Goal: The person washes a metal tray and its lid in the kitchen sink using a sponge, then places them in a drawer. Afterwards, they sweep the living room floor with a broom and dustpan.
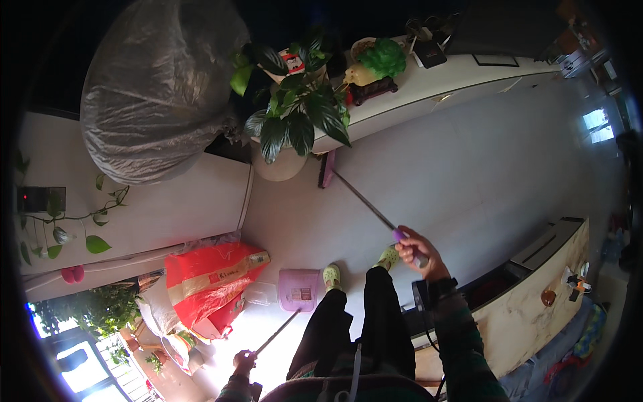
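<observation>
My right hand [418,251] is closed around the purple grip of a broom [362,197] with a metal handle. Its purple head with dark bristles [326,170] rests on the floor beside the base of the long white cabinet, near a round pale pot or stool [279,163]. Down at the lower left, my left hand [244,361] grips the metal handle of a dustpan. The purple dustpan [299,289] lies on the floor left of my feet and bears a label.
Red bags [216,281] and a clear plastic container [261,293] sit left of the dustpan. A leafy potted plant [301,110] overhangs the white cabinet [402,108]. To the right stands a marble-topped table [532,306]. A plastic-wrapped bulky object [155,100] occupies the upper left.
</observation>
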{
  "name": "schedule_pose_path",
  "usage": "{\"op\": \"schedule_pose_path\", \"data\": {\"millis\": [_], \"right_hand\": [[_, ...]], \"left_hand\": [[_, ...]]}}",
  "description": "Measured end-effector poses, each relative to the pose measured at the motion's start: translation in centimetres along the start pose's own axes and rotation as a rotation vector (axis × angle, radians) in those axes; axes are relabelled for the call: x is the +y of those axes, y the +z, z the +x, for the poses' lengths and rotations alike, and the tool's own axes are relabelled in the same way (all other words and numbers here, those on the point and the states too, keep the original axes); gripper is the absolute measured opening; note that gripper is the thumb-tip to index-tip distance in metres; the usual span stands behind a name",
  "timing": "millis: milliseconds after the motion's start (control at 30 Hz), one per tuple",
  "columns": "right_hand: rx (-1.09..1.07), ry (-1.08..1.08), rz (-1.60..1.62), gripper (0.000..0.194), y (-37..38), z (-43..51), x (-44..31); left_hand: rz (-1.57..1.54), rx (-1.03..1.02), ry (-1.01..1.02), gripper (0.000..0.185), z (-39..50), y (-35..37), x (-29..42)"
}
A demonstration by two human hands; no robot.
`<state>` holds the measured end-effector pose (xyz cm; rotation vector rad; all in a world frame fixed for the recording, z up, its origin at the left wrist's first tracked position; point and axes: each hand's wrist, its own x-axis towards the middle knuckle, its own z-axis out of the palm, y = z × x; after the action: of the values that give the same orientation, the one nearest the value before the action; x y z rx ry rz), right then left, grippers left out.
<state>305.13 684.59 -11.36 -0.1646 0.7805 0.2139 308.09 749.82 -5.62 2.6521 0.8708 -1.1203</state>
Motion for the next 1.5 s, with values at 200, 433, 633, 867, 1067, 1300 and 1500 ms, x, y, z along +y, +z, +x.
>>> {"op": "schedule_pose_path", "data": {"millis": [200, 433, 633, 867, 1067, 1300, 1500], "right_hand": [[-0.081, -0.076, 0.422, 0.021, -11.0, -3.9, -7.1], [-0.055, -0.107, 0.811, 0.02, -17.6, -15.6, -7.4], [0.121, -0.449, 0.34, 0.015, -11.7, -16.6, 0.9], [0.28, -0.113, 0.047, 0.063, -3.0, -18.3, 9.2], [0.09, -0.111, -0.075, 0.049, -4.3, -8.4, 6.0], [0.396, -0.277, 0.179, 0.04, -19.5, -21.3, 2.8], [0.353, -0.322, 0.384, 0.019, -28.0, -32.2, -6.5]], "left_hand": [[0.004, 0.023, 0.02, 0.026, -0.9, 0.5, 2.1], [0.073, 0.03, 0.02, 0.026, -0.8, -0.1, 3.7], [-0.176, -0.145, 0.005, 0.022, -0.1, -1.6, 3.2], [0.138, -0.147, 0.232, 0.024, -1.5, -6.4, 4.8], [0.036, -0.073, 0.134, 0.018, -5.3, -6.5, 10.3], [-0.036, -0.025, 0.251, 0.029, -7.8, -5.5, 15.8], [-0.003, -0.021, 0.345, 0.029, -9.2, -4.1, 22.5]]}}
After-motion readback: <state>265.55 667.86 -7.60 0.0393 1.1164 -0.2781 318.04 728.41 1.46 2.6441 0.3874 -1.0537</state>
